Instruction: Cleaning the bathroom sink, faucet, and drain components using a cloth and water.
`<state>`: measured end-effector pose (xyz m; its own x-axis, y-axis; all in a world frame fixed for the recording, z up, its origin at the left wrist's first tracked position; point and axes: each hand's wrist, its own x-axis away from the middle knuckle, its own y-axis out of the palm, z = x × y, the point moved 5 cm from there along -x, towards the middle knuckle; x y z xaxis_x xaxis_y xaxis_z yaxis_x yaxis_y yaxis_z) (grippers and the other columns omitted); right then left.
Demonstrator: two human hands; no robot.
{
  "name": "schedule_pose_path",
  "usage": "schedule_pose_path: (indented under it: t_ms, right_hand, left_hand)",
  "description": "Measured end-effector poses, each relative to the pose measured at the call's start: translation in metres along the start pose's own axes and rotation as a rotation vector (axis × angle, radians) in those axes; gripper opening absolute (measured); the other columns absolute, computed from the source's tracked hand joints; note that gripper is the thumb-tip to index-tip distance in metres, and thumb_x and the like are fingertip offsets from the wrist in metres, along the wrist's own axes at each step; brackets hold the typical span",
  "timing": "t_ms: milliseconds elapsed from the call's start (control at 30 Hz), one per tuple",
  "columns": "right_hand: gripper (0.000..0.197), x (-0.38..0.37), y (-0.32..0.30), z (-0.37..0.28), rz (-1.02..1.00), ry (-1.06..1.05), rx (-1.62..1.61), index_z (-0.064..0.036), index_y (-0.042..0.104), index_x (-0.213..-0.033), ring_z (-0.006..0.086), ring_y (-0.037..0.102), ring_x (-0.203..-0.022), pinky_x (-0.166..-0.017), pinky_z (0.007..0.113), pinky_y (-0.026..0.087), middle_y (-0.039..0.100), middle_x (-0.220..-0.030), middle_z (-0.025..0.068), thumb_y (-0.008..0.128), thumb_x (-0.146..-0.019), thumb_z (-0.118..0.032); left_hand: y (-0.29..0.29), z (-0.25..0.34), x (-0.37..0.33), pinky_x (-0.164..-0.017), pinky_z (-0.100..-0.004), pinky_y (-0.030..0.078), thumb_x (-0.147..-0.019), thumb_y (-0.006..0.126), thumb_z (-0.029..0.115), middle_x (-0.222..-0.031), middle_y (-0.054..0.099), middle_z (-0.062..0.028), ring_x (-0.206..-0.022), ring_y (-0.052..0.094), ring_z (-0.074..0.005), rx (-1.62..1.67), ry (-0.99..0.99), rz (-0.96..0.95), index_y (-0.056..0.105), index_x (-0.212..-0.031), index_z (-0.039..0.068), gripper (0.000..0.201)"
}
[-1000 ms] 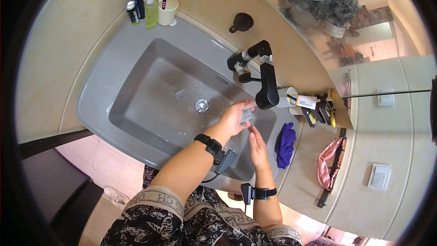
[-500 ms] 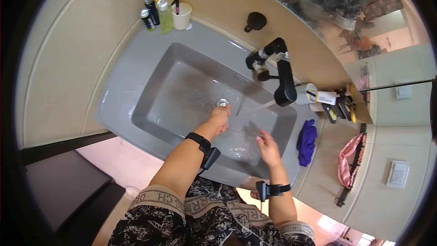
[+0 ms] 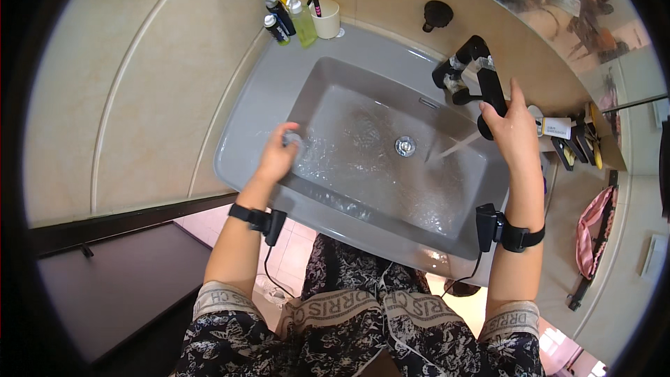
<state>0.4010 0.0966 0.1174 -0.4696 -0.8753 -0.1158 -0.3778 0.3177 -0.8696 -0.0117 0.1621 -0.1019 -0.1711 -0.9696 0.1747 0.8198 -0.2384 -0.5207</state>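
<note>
The grey sink [image 3: 244, 122] has a silver drain fitting [image 3: 405, 146] in its floor, with shallow water around it. My left hand [image 3: 276, 157] is over the sink's left edge, fingers curled round a small, round greyish thing [image 3: 294, 142] too blurred to name. At the black tap [image 3: 490, 87], my right hand [image 3: 515, 132] grips the end of the spout, its thumb on the near side and one finger raised. The other right fingers are hidden behind the spout. A stream of water runs leftward from it into the basin. Black bands with small boxes circle both wrists.
Bottles [image 3: 302, 24] and a white cup [image 3: 325, 21] with toothbrushes stand at the back left corner. A black wall knob [image 3: 437, 15] is above the sink. Right of the tap are a holder with black-handled items [image 3: 569, 150] and a hanging pink band [image 3: 592, 230].
My left hand has gone from the drain to the sink's left edge with the small round thing. My right hand has risen from the basin onto the tap spout. The view has shifted.
</note>
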Motion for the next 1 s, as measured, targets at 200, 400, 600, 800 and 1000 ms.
schedule_pose_path:
  t_ms: [200,400,600,800,1000]
  right_hand:
    - [0.049,0.023,0.009,-0.006,0.012,0.011,0.137,0.0030,0.054,-0.117,0.0434,0.062,-0.082,-0.072,0.048,0.049,0.064,-0.086,0.0276,0.063,-0.078,-0.026]
    - [0.056,0.098,0.023,0.000,-0.138,0.129,0.049,0.0023,0.048,-0.124,0.0399,0.062,-0.077,-0.068,0.043,0.050,0.063,-0.085,0.0231,0.066,-0.075,-0.020]
    - [0.054,0.151,0.054,0.005,-0.239,0.259,-0.308,0.0027,0.046,-0.122,0.0174,0.062,-0.075,-0.068,0.029,0.049,0.064,-0.088,0.0126,0.070,-0.076,-0.014]
    - [0.047,0.153,0.092,-0.025,-0.266,0.347,-0.675,0.0032,0.044,-0.120,0.0155,0.061,-0.088,-0.080,0.029,0.048,0.064,-0.095,0.0095,0.067,-0.081,-0.011]
    - [0.043,0.150,0.115,-0.039,-0.224,0.400,-0.870,0.0040,0.044,-0.114,0.0150,0.060,-0.087,-0.080,0.030,0.049,0.063,-0.094,0.0090,0.068,-0.082,-0.012]
  left_hand:
    - [-0.059,-0.031,0.006,-0.087,-0.0326,0.044,-0.084,0.057,0.005,-0.110,0.059,-0.0118,-0.098,0.056,-0.0245,-0.122,-0.118,0.233,0.057,-0.115,0.008,0.030]
    - [-0.067,-0.036,0.010,-0.087,-0.0360,0.045,-0.085,0.056,0.009,-0.110,0.061,-0.0125,-0.102,0.058,-0.0294,-0.210,-0.030,0.342,0.060,-0.109,0.010,0.024]
    - [-0.066,-0.035,0.002,-0.082,-0.0370,0.046,-0.084,0.056,0.017,-0.110,0.062,-0.0080,-0.097,0.060,-0.0291,-0.281,-0.157,0.362,0.062,-0.105,0.015,0.022]
    - [-0.053,-0.021,0.002,-0.072,-0.0429,0.047,-0.081,0.055,0.018,-0.101,0.061,-0.0059,-0.089,0.059,-0.0313,-0.484,-0.129,0.449,0.061,-0.100,0.018,0.019]
    - [-0.050,-0.015,0.003,-0.071,-0.0445,0.047,-0.078,0.056,0.015,-0.098,0.059,-0.0062,-0.087,0.058,-0.0317,-0.561,-0.073,0.471,0.059,-0.097,0.017,0.019]
